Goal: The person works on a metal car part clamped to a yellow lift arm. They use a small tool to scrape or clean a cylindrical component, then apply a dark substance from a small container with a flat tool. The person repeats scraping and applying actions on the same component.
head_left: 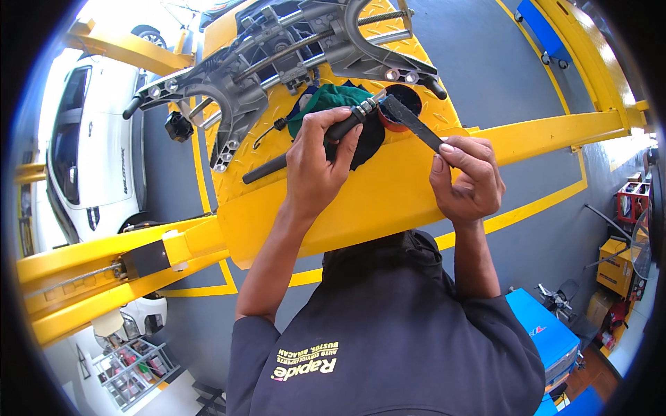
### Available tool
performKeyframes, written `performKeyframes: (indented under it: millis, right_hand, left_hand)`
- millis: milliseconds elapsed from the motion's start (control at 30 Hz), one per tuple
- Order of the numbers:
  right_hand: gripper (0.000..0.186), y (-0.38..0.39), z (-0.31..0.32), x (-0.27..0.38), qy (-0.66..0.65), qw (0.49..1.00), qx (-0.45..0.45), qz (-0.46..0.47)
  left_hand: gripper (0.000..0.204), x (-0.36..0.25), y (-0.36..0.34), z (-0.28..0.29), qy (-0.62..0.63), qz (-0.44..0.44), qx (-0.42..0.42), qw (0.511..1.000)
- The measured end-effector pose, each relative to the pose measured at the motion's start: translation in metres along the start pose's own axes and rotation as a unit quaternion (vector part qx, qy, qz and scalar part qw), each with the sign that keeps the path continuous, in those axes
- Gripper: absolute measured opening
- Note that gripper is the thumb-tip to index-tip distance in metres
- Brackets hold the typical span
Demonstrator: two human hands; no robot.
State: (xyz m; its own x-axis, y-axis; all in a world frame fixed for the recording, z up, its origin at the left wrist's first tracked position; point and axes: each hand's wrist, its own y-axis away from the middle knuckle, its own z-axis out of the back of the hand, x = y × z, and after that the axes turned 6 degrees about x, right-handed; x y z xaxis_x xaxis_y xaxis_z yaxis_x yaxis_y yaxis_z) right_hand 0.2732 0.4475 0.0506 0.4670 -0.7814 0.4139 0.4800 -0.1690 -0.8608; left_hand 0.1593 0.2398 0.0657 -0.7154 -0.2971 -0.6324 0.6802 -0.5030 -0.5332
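Black, silver-ended rod clasped in left hand; right hand pinches flat, perhaps greasy strip.

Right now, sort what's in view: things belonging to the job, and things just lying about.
Apparently for the job:
- black rod with silver metal tip, in left hand
- flat black strip, in right hand
- round red tub beside the strip

Apparently just about:
- blue box, lower right
- white vehicle
- grey metal frame, untouched, role unclear
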Motion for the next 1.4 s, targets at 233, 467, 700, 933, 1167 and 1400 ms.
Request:
performKeyframes:
  millis: [233,467,700,933,1167,1400]
  right_hand:
    - [0.026,0.001,0.007,0.01,0.0,1.0,-0.006,-0.006]
    - [0.023,0.005,0.008,0.014,0.017,1.0,0.0,-0.008]
    - [0.024,0.009,0.004,0.019,0.013,1.0,0.004,-0.012]
    - [0.025,0.011,-0.001,0.02,0.025,1.0,0.008,-0.004]
    - [0.023,0.01,-0.005,0.019,0.021,1.0,0.015,-0.012]
    - [0.022,0.011,-0.004,0.02,0.03,0.999,0.012,-0.009]
  left_hand:
    - [0.027,-0.002,0.002,-0.011,-0.013,-0.107,-0.025,0.994]
    - [0.027,-0.001,0.007,-0.009,-0.064,-0.136,-0.021,0.988]
    - [0.024,-0.004,0.007,-0.01,-0.045,-0.13,-0.024,0.99]
    - [0.024,-0.004,0.008,-0.009,-0.04,-0.125,-0.03,0.991]
    - [0.026,-0.003,0.008,-0.01,-0.039,-0.135,-0.048,0.989]
    - [0.027,-0.001,0.008,-0.009,-0.053,-0.147,-0.061,0.986]
